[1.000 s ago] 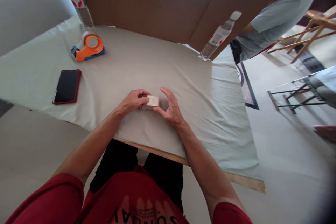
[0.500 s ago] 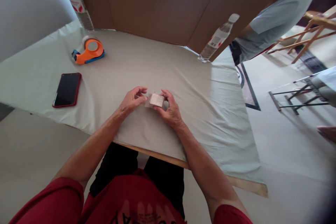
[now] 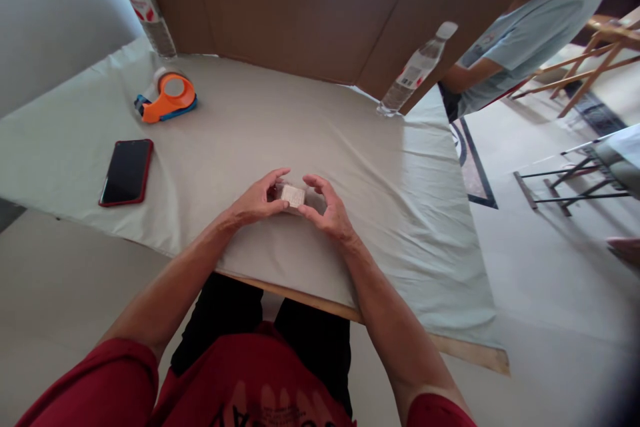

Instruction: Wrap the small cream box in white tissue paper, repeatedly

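Note:
A small pale block-shaped packet [image 3: 293,196] with faint print on top lies near the table's front edge, between my two hands. Clear film seems to show around it. My left hand [image 3: 263,199] curves about its left side, the thumb tip at the near left corner and the fingers apart from the thumb. On the other side my right hand [image 3: 331,210] is curved open, thumb by the near right corner, with a gap between its raised fingers and the packet. Whether either thumb presses on it I cannot tell.
A red-cased phone [image 3: 127,172] and an orange tape dispenser [image 3: 173,97] lie to the left on the cloth-covered table [image 3: 240,120]. Water bottles stand at back left [image 3: 150,13] and back right [image 3: 413,73], against a brown cardboard panel [image 3: 310,7]. A person [image 3: 530,40] sits beyond it.
My left hand has moved right, close around the packet. The packet has shifted slightly left and down, and my right hand's fingers have opened away from it.

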`<state>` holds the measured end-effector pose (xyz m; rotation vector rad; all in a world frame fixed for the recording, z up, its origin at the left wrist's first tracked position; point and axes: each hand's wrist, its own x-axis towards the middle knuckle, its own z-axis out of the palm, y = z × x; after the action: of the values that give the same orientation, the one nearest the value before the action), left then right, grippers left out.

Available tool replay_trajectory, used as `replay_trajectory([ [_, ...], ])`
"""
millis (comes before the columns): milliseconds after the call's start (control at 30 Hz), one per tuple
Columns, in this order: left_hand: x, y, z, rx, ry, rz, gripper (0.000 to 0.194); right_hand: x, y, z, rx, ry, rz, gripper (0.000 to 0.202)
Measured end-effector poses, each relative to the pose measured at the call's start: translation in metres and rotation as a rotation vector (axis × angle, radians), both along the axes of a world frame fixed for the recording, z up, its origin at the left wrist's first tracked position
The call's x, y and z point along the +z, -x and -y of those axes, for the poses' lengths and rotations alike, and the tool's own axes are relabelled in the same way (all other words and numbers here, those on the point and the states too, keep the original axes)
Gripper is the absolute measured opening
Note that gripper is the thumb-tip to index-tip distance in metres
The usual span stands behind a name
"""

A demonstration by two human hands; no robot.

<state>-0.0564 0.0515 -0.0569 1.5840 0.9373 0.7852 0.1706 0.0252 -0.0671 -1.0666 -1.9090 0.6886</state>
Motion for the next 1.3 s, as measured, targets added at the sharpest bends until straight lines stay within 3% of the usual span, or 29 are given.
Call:
replay_trajectory([
  [167, 0.001, -0.001, 0.003, 0.019, -0.041, -0.01, 0.086, 0.006, 0.0, 0.0, -0.064, -0.082, 0.053, 0.03],
  [400, 0.004, -0.004, 0.009, 0.008, -0.237, -0.087, 0.082, 0.012, 0.01, 0.003, -0.142, -0.324, 0.312, 0.022],
  [533, 0.004, -0.005, 0.009, 0.003, -0.267, -0.093, 0.081, 0.013, 0.019, -0.002, -0.18, -0.404, 0.308, 0.028],
  [700, 0.004, -0.006, 0.008, -0.005, -0.248, -0.094, 0.082, 0.019, 0.011, -0.007, -0.224, -0.329, 0.195, 0.026],
  [933, 0.002, -0.006, 0.006, -0.001, -0.163, -0.082, 0.084, 0.04, -0.001, -0.001, 0.005, -0.38, 0.516, 0.016],
  [1133, 0.0, -0.007, 0.004, 0.022, -0.135, -0.063, 0.083, 0.03, 0.016, -0.014, -0.002, -0.416, 0.566, 0.031],
  [1300, 0.001, -0.007, 0.004, -0.004, -0.114, -0.039, 0.085, 0.023, 0.015, -0.027, -0.105, -0.33, 0.422, 0.028],
])
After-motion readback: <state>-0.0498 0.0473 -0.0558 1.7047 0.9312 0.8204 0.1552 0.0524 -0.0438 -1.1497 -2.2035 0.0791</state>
